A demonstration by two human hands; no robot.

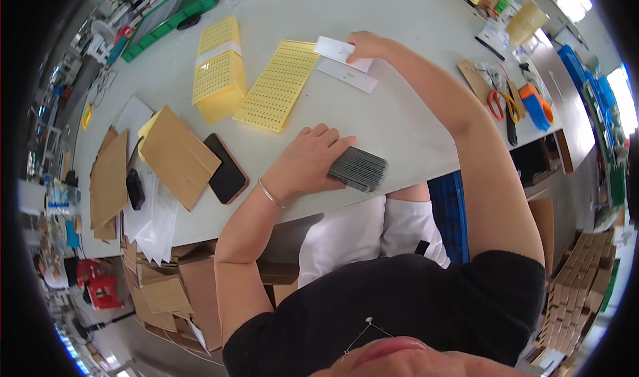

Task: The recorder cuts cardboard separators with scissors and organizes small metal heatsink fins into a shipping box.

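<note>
Near the table's front edge, my left hand (pixel 309 161) is wrapped round the left end of a stack of thin dark plates (pixel 361 169), whose layered edges face up. My right hand (pixel 365 45) reaches farther out and pinches the right end of a white strip (pixel 329 47). Just below it a second white strip (pixel 347 75) lies flat on the table. The held strip's left end meets the top of a yellow label sheet (pixel 279 84) with rows of small dark marks. To the left is a thick stack of yellow label sheets (pixel 219 84) with a white band round it.
A black phone (pixel 227 169) lies left of my left hand, partly under brown cardboard (pixel 178 154). Clear plastic bags (pixel 153 220) hang over the front edge. Scissors (pixel 496 104) and an orange-blue tape dispenser (pixel 536 107) lie at the right. A green tray (pixel 173 17) stands far left.
</note>
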